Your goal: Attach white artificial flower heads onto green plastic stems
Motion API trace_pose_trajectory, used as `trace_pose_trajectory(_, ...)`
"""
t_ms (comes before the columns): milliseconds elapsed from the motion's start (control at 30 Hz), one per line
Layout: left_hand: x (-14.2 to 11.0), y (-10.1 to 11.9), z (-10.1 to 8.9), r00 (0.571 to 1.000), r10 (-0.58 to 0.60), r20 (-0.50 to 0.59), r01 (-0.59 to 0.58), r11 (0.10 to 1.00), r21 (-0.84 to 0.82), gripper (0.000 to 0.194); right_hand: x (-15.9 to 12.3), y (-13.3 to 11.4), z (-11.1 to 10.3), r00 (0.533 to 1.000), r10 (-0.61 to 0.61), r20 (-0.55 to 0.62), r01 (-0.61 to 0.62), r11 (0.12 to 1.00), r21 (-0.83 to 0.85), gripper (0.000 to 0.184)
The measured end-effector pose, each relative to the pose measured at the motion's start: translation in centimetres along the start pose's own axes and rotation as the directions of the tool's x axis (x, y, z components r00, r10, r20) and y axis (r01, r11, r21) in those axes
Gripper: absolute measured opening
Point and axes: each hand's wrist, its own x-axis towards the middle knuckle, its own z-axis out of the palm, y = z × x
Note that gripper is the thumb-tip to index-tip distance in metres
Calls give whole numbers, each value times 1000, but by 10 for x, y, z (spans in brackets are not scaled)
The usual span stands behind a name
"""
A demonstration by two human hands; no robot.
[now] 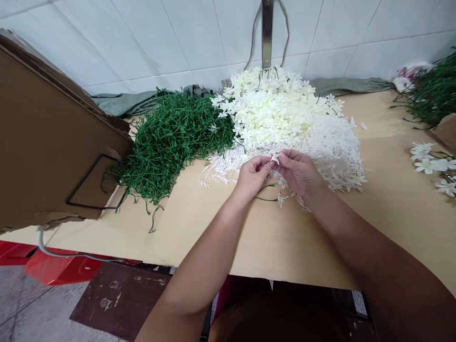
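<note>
Both hands meet at the near edge of the white piles, over the table. My left hand (253,175) pinches a small white artificial flower (275,159) from the left. On the flower's other side, my right hand (298,172) grips it between thumb and fingers. Just below the hands, a green stem (264,198) with a white flower head lies on the table. Behind them rise a heap of white flower heads (274,111) and a pile of thin white stamen pieces (335,152). A mound of green plastic stems (181,137) is to the left.
A cardboard box (53,133) with a black wire handle stands at the left. Finished-looking white flowers (431,164) and more green stems (432,90) lie at the right. A metal bar (267,35) rises against the tiled wall. Red stools (60,266) are below the table (199,213).
</note>
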Motion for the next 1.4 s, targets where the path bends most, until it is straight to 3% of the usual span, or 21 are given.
trace_pose_trajectory(167, -3, 5, -4, 1000, 12, 23, -11, 999, -44, 11, -2, 1, 2, 999, -7, 51, 10, 998, -65, 35)
trace_pose_trajectory(400, -4, 8, -4, 998, 62, -27, -61, 997, 51, 6, -1, 3, 2, 996, -88, -33, 81, 980, -182, 34)
trace_pose_trajectory(533, -3, 2, -8, 985, 160, -55, -148, 973, 176, 7, 0, 5, 1, 980, -196, -10, 179, 910, -374, 25)
trace_pose_trajectory(700, -5, 0, -15, 966, 258, -7, -240, 909, 341, 7, -3, 2, 2, 969, -246, 29, 224, 824, -521, 17)
trace_pose_trajectory(867, -7, 2, -18, 958, 286, 32, -269, 851, 450, 9, -7, 3, 6, 966, -252, 51, 247, 850, -466, 27)
trace_pose_trajectory(1000, -6, 2, -18, 955, 280, 93, -289, 828, 480, 8, -6, 2, 5, 982, -120, 145, 165, 920, -356, 40)
trace_pose_trajectory(1100, -6, 3, -18, 955, 269, 124, -296, 847, 441, 7, -4, -1, 1, 983, -65, 169, 119, 936, -332, 38)
trace_pose_trajectory(1400, -7, 13, -16, 968, 185, 170, -229, 929, 291, 4, -4, -10, -1, 989, -78, 123, 122, 902, -415, 42)
